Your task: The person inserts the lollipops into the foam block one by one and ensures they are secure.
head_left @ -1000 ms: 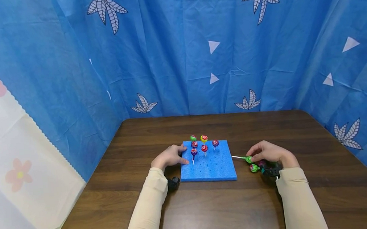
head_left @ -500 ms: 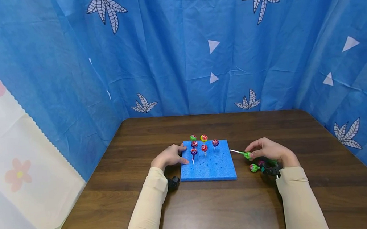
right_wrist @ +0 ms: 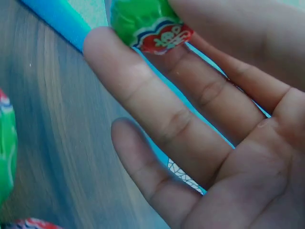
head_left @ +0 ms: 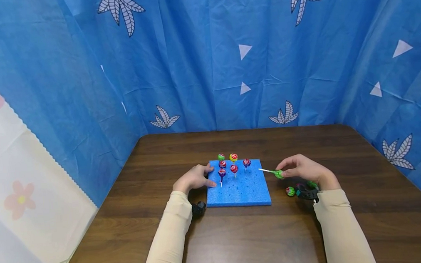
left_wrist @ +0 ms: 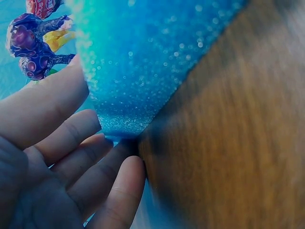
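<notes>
Left hand rests loosely on the blue foam slab, right hand pinches a round green-wrapped lollipop — carrying, I judge; next, tip its white stick downward.

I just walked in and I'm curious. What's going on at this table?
A person's right hand pinches a green lollipop, its white stick pointing toward a blue foam board. The left hand rests against the board's left edge. Six standing lollipops are stuck in the board, and at least two loose lollipops lie on the table near the right wrist.
</notes>
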The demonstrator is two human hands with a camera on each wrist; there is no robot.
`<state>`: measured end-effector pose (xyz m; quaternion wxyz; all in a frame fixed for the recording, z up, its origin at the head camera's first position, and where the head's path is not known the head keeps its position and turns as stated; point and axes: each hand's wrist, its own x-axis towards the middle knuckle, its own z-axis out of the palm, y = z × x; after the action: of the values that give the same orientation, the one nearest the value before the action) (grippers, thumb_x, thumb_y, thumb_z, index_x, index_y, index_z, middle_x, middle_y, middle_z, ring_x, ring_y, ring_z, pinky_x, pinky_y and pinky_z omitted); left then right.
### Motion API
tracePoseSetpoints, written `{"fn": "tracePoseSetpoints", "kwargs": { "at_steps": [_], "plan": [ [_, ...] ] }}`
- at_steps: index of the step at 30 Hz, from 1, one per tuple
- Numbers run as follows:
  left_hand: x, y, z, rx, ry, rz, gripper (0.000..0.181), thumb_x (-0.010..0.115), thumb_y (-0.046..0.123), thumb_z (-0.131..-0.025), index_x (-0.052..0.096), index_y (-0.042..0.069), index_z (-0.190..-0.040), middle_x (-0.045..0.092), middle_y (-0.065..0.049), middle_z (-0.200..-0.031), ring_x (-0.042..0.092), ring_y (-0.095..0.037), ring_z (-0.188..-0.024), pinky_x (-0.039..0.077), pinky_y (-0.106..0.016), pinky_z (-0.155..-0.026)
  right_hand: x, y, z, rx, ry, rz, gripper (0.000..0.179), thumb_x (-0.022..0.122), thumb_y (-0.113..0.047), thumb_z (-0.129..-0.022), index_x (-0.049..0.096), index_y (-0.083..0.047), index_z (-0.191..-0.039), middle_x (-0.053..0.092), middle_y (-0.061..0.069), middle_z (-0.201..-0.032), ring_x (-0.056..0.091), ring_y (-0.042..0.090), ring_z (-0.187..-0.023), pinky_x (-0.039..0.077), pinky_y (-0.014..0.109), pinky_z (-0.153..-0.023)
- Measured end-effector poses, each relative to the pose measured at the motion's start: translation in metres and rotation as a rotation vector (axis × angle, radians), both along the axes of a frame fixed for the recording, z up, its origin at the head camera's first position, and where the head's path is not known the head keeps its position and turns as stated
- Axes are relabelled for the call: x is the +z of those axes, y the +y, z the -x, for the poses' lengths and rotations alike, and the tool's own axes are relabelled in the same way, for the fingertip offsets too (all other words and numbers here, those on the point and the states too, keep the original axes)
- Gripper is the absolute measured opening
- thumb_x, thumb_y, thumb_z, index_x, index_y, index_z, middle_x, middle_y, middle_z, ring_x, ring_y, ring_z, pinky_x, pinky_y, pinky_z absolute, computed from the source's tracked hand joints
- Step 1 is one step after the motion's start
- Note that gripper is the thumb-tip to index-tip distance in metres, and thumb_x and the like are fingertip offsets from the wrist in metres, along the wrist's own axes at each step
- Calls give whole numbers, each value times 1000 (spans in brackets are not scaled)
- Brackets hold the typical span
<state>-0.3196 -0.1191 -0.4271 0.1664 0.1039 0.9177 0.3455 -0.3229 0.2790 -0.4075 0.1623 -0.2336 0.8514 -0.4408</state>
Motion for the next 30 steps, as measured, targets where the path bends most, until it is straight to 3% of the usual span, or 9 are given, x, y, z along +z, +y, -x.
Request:
{"fn": "tracePoseSetpoints", "kwargs": {
  "at_steps": [7, 15, 23, 30],
  "plan": [
    [1, 0, 0, 7, -6, -3, 72, 78, 27, -87, 47, 16, -151, 33, -6, -164, 26, -34, -153, 30, -56, -120, 1, -6, 0, -1, 1, 19, 26, 72, -17, -92, 72, -1, -112, 73, 17, -105, 66, 26, -94, 55, 39, -90],
    [1, 0, 1, 6, -5, -5, 71, 77, 27, -88, 46, 15, -151, 32, -6, -164, 25, -33, -154, 29, -54, -122, 1, -9, 3, 18, -2, 64, 28, 71, -15, -93, 70, 2, -115, 72, 22, -108, 67, 38, -97, 59, 44, -92],
    [0, 0, 1, 2, -5, 5, 71, 77, 27, -88, 47, 14, -151, 32, -7, -164, 26, -33, -153, 29, -54, -122, 2, -17, 3, 53, 9, 83, 26, 70, -14, -94, 70, 3, -113, 72, 22, -106, 66, 43, -96, 59, 43, -92],
    [1, 1, 0, -16, 13, 16, 71, 77, 27, -88, 46, 11, -150, 32, -9, -164, 27, -31, -153, 29, -51, -123, 4, -23, 4, 42, 26, 80, 31, 67, -12, -96, 65, 7, -121, 71, 20, -110, 69, 36, -99, 60, 37, -90]
  ]
}}
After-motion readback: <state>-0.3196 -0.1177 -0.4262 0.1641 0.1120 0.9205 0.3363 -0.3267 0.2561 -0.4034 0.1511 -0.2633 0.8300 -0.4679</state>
